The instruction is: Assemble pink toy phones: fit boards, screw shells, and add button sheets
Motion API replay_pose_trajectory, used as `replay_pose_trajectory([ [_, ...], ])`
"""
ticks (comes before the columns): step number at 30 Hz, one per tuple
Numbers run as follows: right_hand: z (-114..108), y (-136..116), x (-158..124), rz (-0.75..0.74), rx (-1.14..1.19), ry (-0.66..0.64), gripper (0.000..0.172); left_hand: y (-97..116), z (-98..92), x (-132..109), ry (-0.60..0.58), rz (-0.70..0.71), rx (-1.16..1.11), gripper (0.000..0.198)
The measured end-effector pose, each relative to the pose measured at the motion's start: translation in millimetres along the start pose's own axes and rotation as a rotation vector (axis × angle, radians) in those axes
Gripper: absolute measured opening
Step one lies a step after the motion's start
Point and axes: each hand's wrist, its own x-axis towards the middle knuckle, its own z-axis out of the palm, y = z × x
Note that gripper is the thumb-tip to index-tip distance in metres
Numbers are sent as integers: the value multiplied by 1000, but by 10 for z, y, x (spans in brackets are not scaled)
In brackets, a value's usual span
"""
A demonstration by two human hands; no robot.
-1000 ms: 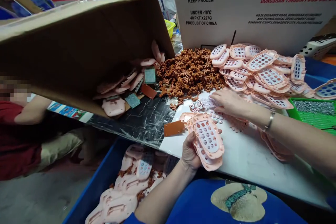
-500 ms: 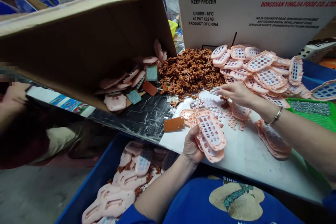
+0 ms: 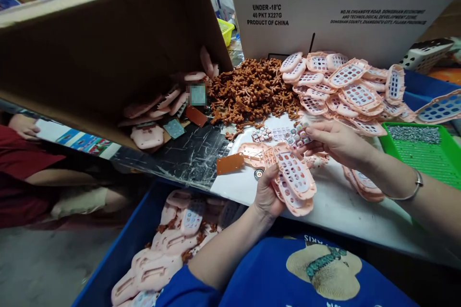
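Note:
My left hand (image 3: 268,195) is closed around pink plastic shell halves (image 3: 293,172), stacked and fanned, with rows of holes in a white panel. Between the thumb and fingers of my right hand (image 3: 333,141) is a button pad (image 3: 298,136) with small printed keys, held just above the far end of those shells. Next to my left hand, on the white board, lies another pink shell half (image 3: 252,151) with a thin wire and a small round speaker (image 3: 258,174). A brown circuit board (image 3: 230,163) is beside it.
Behind my hands is a heap of brown plastic pieces (image 3: 252,91), with piled pink shells (image 3: 360,98) to its right. A green tray (image 3: 410,153) holds screws. An open carton (image 3: 108,57) tilts at left; a blue bin (image 3: 108,244) below holds shells. Another person's hand (image 3: 24,127) is far left.
My right hand has picked up the button pad from the board and brought it beside the shells. My left hand keeps hold of the shells. The view has shifted slightly.

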Motion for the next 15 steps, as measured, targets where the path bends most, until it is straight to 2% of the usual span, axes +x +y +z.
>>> replay_pose_trajectory([
  [3, -3, 48, -111, -76, -79, 19, 34, -32, -4, -11, 13, 25, -9, 65],
  [7, 16, 46, -260, -228, -349, 131, 28, -90, -58, -59, 55, 76, 22, 62],
  [10, 91, 12, -393, -340, -675, 145, 29, -153, -73, -109, 10, 126, 87, 64],
  [13, 213, 15, -497, -524, -1045, 182, 9, -222, -40, -145, -34, 163, 189, 75],
  [15, 295, 50, -539, -630, -1217, 185, 13, -258, -9, -162, -39, 187, 242, 78],
])
